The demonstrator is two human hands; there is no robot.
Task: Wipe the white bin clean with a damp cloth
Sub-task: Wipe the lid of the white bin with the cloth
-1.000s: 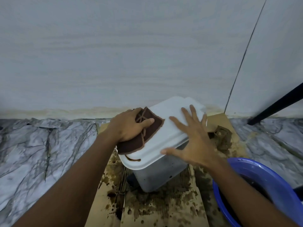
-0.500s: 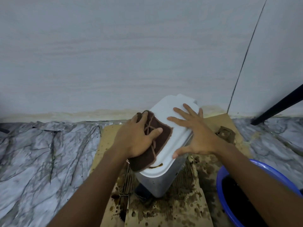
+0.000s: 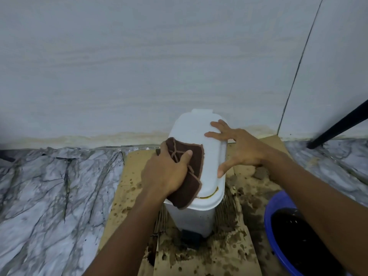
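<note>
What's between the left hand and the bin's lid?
A brown cloth, gripped by the left hand and pressed on the lid; the head view shows it.

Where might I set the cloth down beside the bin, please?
The marble floor left of the cardboard, up to the wall, is bare. Right of the white bin is crowded: a brown lump, the blue basin and a black rod.
</note>
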